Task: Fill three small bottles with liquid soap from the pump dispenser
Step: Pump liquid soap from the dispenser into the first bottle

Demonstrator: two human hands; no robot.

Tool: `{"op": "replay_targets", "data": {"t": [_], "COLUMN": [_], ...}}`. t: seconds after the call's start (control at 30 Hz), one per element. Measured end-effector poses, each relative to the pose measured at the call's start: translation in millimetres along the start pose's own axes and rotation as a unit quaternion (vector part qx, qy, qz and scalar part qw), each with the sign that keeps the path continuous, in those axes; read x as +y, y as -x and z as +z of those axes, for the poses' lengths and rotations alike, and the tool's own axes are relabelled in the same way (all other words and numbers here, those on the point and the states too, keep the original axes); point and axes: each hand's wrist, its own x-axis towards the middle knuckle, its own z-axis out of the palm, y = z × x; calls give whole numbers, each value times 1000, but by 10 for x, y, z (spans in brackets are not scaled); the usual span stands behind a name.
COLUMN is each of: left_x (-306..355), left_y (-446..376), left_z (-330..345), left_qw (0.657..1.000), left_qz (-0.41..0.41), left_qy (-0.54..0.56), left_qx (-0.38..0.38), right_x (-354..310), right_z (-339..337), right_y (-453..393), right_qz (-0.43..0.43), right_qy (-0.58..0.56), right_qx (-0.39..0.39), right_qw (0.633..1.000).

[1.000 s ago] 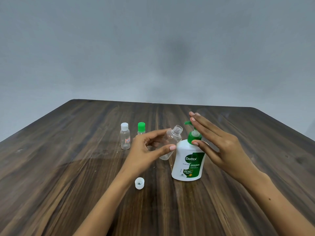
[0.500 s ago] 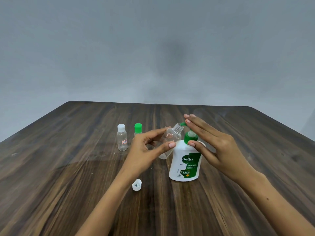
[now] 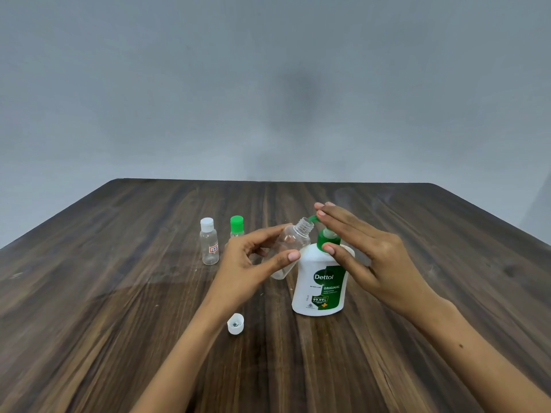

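Filling has reached the first of three bottles; the left hand (image 3: 250, 260) pinches the uncapped bottle (image 3: 287, 250) between thumb and curled fingers, tilting it so that the threaded mouth sits just under the green spout (image 3: 313, 219) of the pump dispenser (image 3: 320, 281). The right hand (image 3: 378, 260) rests its straight, spread fingers on top of the pump head, the thumb touching the green collar below; nothing is clasped. Whether soap is flowing cannot be determined; the held bottle appears clear and empty, so the first fill is judged barely begun, if at all.

Relative to the left grip: the dispenser stands just beside it on the thumb side, upright on the table (image 3: 119, 323); the removed white cap (image 3: 235, 323) lies open side up, near the wrist on the near side. Beyond the knuckles stand the white-capped bottle (image 3: 209, 242) and the green-capped bottle (image 3: 237, 226), both upright, closed and apparently empty.

Remaining, by this estimate: pump into the held bottle, recap it, then uncap, fill and close the other two.
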Motion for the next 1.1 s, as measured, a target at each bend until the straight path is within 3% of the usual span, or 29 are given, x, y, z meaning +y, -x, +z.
{"op": "replay_targets", "data": {"t": [0.17, 0.87, 1.1], "left_x": [14, 8, -33], "left_y": [-8, -19, -7], "left_z": [-2, 21, 13], "left_qw": [1000, 1000, 1000], "left_qz": [4, 11, 10], "left_qy": [-9, -12, -7], "left_qx": [-6, 9, 14], "right_x": [-4, -51, -67], "right_z": [-73, -24, -82], "right_y": [-47, -20, -49], "right_qz": [5, 49, 51], "right_qy": [14, -33, -1], "right_qx": [-30, -10, -43], "right_qw": [999, 998, 998]}}
